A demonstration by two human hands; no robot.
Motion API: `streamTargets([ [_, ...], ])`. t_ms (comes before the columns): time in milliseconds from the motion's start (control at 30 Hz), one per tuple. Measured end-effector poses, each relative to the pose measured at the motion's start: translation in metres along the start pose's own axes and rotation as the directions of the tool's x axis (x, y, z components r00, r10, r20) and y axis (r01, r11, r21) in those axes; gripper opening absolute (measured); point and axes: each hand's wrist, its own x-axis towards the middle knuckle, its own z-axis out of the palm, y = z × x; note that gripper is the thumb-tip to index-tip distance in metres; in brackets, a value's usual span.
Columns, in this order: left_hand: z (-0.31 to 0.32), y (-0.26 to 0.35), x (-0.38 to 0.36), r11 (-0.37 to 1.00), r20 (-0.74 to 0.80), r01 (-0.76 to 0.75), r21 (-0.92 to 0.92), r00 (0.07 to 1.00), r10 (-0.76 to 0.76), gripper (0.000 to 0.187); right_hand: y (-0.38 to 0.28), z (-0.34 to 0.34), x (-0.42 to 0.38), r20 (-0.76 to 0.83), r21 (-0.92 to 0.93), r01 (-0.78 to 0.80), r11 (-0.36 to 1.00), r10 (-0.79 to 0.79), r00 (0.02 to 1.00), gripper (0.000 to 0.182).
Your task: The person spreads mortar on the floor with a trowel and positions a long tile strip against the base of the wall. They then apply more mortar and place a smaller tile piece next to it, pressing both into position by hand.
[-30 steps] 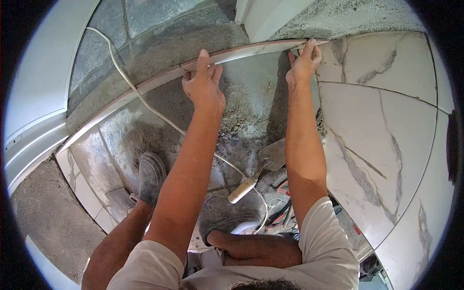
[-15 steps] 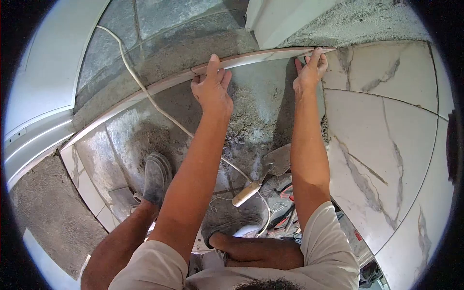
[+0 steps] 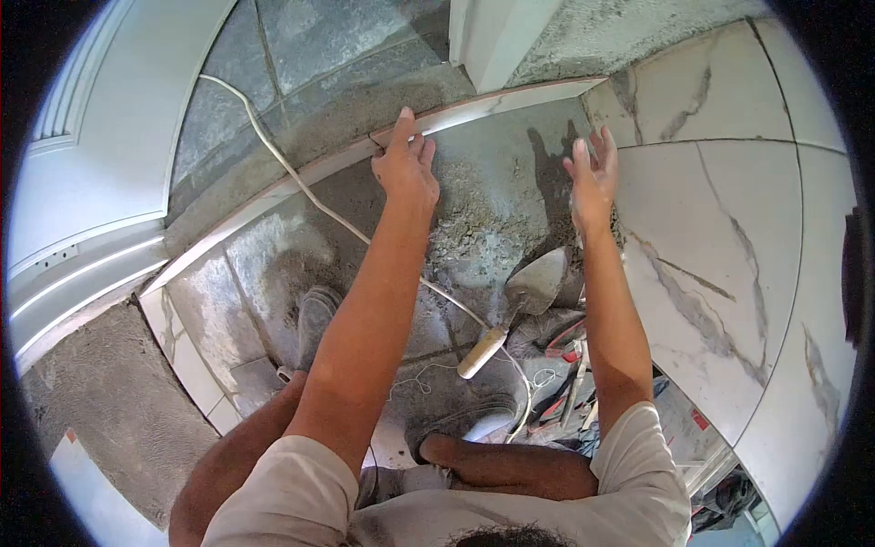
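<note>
A long, narrow marble-patterned tile strip (image 3: 497,106) stands on edge along the doorway threshold. My left hand (image 3: 407,173) is at its middle, near a joint, with one finger over the top edge and the others against the front face. Below the strip's right end, my right hand (image 3: 592,182) hangs in the air, open, fingers spread and holding nothing. Its shadow falls on the grey floor beside it. A trowel (image 3: 538,278) with a pale wooden handle lies on the floor between my forearms, its blade dusted with mortar.
A white cable (image 3: 319,201) crosses the strip and floor. Marble-patterned tiles (image 3: 702,228) cover the right side. Loose mortar rubble (image 3: 478,228) lies below the strip. Tools (image 3: 565,392) are piled by my right leg; a white door (image 3: 118,109) stands left.
My right hand has let go of the strip's right end and moved down, its fingers spreading. My left hand stays at the strip. The view has shifted slightly, showing more of the trowel blade.
</note>
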Motion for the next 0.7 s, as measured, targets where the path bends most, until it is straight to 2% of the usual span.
streamTargets([
  [33, 0.001, 0.002, -0.002, 1.0, 0.001, 0.008, 0.016, 1.0, -0.008, 0.085, -0.002, -0.007, -0.008, 0.028, -0.034, 0.017, 0.999, -0.016, 0.999, 0.078],
  [167, -0.001, 0.005, 0.002, 0.999, -0.021, 0.023, 0.036, 1.0, -0.022, 0.085, -0.007, -0.039, -0.037, 0.059, -0.115, 0.065, 0.991, -0.058, 0.997, 0.076],
  [233, -0.004, 0.01, 0.003, 0.992, 0.012, 0.058, 0.113, 0.998, -0.06, 0.088, -0.008, -0.052, -0.05, 0.134, -0.214, 0.068, 0.974, -0.04, 0.99, 0.073],
  [367, -0.005, 0.02, -0.007, 0.974, 0.027, 0.067, 0.218, 0.997, -0.074, 0.087, -0.012, -0.061, -0.07, 0.174, -0.206, 0.035, 0.978, 0.002, 0.985, 0.07],
  [467, -0.01, 0.024, -0.004, 0.969, 0.068, 0.096, 0.226, 0.991, -0.114, 0.074, -0.015, -0.06, -0.078, 0.208, -0.181, 0.018, 0.983, 0.021, 0.978, 0.067],
  [500, -0.012, 0.022, 0.0, 0.967, 0.071, 0.102, 0.232, 0.99, -0.122, 0.068, -0.021, -0.061, -0.079, 0.166, -0.284, 0.033, 0.958, 0.015, 0.986, 0.066],
  [533, -0.022, 0.019, 0.012, 0.803, 0.046, 0.119, 0.584, 0.983, -0.178, 0.057, -0.021, -0.057, -0.079, 0.148, -0.366, 0.044, 0.93, 0.012, 0.989, 0.066],
  [567, -0.006, 0.034, -0.014, 0.84, -0.02, 0.176, 0.514, 0.981, -0.194, 0.05, -0.011, -0.059, -0.078, 0.138, -0.413, 0.069, 0.908, -0.012, 0.99, 0.063],
  [600, -0.018, 0.025, 0.002, 0.811, -0.008, 0.114, 0.574, 0.991, -0.134, 0.047, -0.02, -0.057, -0.08, 0.159, -0.38, -0.02, 0.925, 0.087, 0.983, 0.061],
  [633, -0.014, 0.023, -0.003, 0.895, -0.065, 0.116, 0.431, 0.993, -0.098, 0.054, -0.02, -0.053, -0.081, 0.143, -0.303, -0.048, 0.952, 0.095, 0.985, 0.06],
  [667, -0.02, 0.002, 0.027, 0.93, -0.18, 0.13, 0.343, 0.981, -0.071, 0.062, -0.01, -0.056, -0.078, 0.16, -0.228, -0.069, 0.971, 0.107, 0.981, 0.06],
  [700, -0.008, 0.022, 0.004, 0.927, -0.242, 0.215, 0.308, 0.96, -0.142, 0.068, -0.008, -0.056, -0.078, 0.178, -0.223, -0.064, 0.973, 0.105, 0.978, 0.06],
])
